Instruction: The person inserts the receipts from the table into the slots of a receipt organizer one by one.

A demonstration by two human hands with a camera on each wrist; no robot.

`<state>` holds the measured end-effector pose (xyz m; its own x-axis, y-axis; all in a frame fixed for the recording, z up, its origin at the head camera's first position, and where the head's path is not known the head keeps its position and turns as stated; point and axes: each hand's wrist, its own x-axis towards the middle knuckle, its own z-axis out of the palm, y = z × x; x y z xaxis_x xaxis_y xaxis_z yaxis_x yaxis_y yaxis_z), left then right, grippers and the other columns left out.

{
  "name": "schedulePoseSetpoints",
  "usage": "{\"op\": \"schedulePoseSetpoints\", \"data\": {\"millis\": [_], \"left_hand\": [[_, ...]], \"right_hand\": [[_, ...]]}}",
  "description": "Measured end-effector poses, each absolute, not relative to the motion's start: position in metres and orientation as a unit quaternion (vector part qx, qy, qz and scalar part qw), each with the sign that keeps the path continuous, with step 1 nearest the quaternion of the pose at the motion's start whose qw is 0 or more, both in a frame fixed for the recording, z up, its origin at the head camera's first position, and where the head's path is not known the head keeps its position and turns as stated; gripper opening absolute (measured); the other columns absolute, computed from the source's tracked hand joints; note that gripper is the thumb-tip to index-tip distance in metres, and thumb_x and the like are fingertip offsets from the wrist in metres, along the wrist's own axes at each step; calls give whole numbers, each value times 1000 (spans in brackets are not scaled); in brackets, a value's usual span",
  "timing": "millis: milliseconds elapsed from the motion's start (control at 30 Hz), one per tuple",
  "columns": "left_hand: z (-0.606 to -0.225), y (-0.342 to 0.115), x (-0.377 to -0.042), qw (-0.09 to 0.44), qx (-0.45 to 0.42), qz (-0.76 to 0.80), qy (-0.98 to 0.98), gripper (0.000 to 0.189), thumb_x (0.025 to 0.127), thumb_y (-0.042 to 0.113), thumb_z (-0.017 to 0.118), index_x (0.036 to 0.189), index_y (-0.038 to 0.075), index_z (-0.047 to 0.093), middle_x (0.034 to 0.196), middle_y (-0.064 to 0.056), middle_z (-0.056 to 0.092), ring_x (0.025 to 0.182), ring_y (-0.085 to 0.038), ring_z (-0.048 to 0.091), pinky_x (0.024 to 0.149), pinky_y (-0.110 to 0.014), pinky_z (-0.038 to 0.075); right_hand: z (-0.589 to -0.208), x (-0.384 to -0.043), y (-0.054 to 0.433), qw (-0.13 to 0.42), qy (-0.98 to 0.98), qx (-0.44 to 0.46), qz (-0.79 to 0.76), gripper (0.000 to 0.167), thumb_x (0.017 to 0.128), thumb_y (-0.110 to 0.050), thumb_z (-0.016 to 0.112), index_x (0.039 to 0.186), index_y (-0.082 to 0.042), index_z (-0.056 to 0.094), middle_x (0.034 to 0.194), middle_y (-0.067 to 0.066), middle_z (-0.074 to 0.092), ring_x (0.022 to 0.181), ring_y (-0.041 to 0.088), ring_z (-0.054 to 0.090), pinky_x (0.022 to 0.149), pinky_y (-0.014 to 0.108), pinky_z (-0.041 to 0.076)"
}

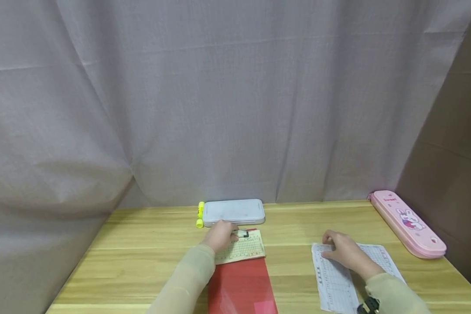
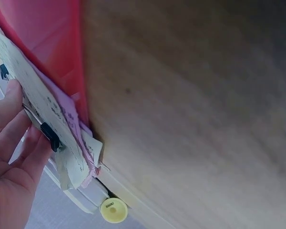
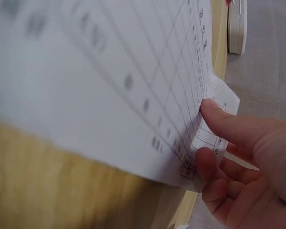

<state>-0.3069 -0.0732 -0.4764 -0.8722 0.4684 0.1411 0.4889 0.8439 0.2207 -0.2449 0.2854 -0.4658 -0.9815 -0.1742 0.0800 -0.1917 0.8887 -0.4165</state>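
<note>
In the head view, a red folder [image 1: 241, 283] lies on the wooden table with yellowish printed slips [image 1: 247, 249] across its top end. My left hand [image 1: 220, 237] is at the slips' upper edge. Its thumb and fingers pinch the metal clip [image 2: 50, 136] with black ends, as the left wrist view shows; pinkish slips lie beneath the yellowish ones. To the right, my right hand [image 1: 349, 253] pinches a white printed sheet [image 1: 333, 279] near its far edge. In the right wrist view, the thumb [image 3: 224, 121] lies on the printed grid and the fingers curl behind it.
A pale flat case [image 1: 233, 211] stands at the back edge, beside a yellow stick [image 1: 200, 214]. Toward the far right is a pink pencil case [image 1: 410, 226] with a rabbit picture. Grey cloth [image 1: 235, 109] hangs behind the table.
</note>
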Motion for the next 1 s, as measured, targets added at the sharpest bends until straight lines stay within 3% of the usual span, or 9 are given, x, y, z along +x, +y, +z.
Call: {"op": "schedulePoseSetpoints", "data": {"millis": [100,233,433,667,1000], "left_hand": [[-478,-73,-307,41,-248,-120,-960,23,81,21,74,102,11,73,98,-1,73,94,-16,67,84,-29,53],[-477,-73,-308,45,-249,-118,-960,23,81,21,74,102,11,73,97,0,73,94,-16,67,84,-29,53],[-477,-73,-307,51,-251,-116,-960,21,81,21,75,100,12,74,95,0,73,91,-16,67,82,-29,54],[-476,-73,-306,47,-246,-121,-961,23,81,21,75,101,11,73,97,-1,73,93,-16,67,83,-29,54],[-474,-72,-305,46,-242,-125,-961,24,81,21,74,102,10,73,97,-1,72,93,-16,67,83,-29,54]], "right_hand": [[-465,-245,288,16,-972,92,215,25,75,-13,77,90,-6,59,83,10,64,76,27,60,66,43,51],[-463,-243,290,20,-970,95,222,9,84,-10,69,87,-8,60,70,-1,55,62,14,47,54,30,40],[-459,-240,293,35,-960,90,263,3,87,-9,65,85,-7,63,66,-2,53,56,12,47,49,24,39],[-455,-239,293,32,-946,56,317,13,90,-10,63,94,2,65,63,0,54,49,11,50,43,22,42],[-452,-240,291,19,-935,36,353,18,90,-18,63,93,0,65,56,-1,52,47,10,47,41,21,36]]}}
